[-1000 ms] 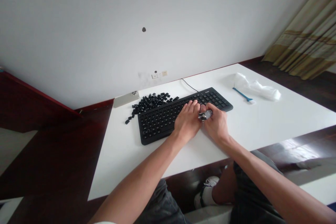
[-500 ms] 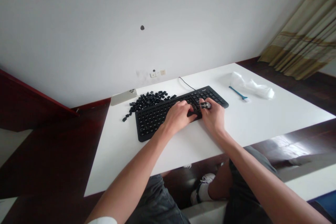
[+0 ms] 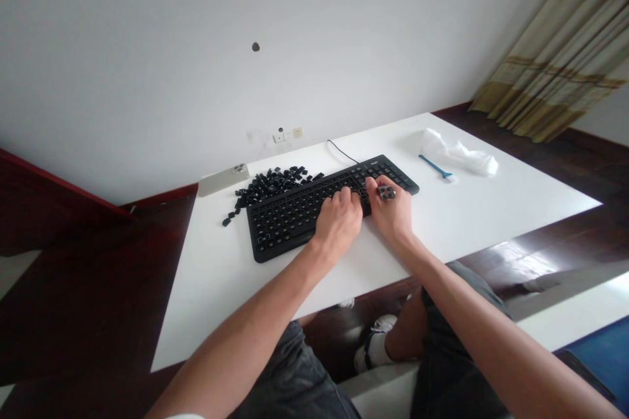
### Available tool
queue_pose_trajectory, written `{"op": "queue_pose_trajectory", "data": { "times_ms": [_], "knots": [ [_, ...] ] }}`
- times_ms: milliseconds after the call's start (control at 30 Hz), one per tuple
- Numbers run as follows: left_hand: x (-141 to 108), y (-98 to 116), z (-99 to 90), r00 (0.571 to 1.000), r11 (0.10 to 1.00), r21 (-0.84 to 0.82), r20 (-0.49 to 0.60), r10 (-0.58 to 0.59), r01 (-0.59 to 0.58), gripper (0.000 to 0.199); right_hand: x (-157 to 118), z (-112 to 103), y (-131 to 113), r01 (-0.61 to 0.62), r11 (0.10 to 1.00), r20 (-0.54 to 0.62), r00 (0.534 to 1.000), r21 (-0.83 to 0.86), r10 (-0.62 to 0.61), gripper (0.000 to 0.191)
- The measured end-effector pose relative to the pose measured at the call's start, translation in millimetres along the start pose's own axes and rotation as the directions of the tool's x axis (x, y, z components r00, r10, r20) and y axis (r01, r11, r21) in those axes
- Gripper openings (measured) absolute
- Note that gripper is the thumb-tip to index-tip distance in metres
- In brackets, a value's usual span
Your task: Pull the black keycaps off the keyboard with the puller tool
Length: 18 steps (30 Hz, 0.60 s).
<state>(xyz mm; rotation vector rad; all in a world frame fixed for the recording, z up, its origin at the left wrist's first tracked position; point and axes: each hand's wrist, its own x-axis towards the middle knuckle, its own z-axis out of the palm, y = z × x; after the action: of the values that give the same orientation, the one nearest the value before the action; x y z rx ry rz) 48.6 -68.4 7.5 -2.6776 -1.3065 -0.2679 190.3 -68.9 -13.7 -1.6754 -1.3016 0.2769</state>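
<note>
White worktop (image 3: 442, 229), black keyboard (image 3: 289, 222), two hands at work on the keys

Pale wall rises behind the worktop, with a wall socket (image 3: 296, 133) low down and a striped curtain (image 3: 550, 46) at the right. The keyboard lies near the middle of the worktop, slightly angled, with its cable (image 3: 341, 152) running off the back edge.

The left hand (image 3: 337, 222) sits on the keys near the keyboard's centre, arched, with its fingers curled down. Whether it is pinching anything is hidden. Its forearm reaches in from the lower left.

The right hand (image 3: 393, 213) stands just beside it, tilted up with its wrist raised over the keyboard's front edge. Its fingers are narrowly closed on a small dark-and-metal tool (image 3: 386, 192), too small to identify, held above the keys at the right of the main block. That forearm comes in from the lower right.

A heap of loose black keycaps (image 3: 268, 186) lies just behind the keyboard's left end, with a phone (image 3: 223, 180) beside it. Off to the right, well apart, are a blue brush (image 3: 435, 167) and crumpled plastic wrap (image 3: 459, 157), touching each other.
</note>
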Motion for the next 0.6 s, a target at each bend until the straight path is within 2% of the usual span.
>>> {"op": "queue_pose_trajectory", "data": {
  "times_ms": [233,600],
  "knots": [
    [-4.5,14.9,14.3,0.990,0.992,0.054,-0.095,-0.104,0.110,0.033,2.8,2.0,1.2,0.009,0.999,-0.012,1.000,-0.038,-0.010,0.042],
    [-5.3,13.9,18.0,0.989,0.991,0.086,-0.115,-0.094,0.104,0.030,4.0,2.5,1.7,-0.027,1.000,-0.011,1.000,-0.010,0.027,0.044]
  ]
}}
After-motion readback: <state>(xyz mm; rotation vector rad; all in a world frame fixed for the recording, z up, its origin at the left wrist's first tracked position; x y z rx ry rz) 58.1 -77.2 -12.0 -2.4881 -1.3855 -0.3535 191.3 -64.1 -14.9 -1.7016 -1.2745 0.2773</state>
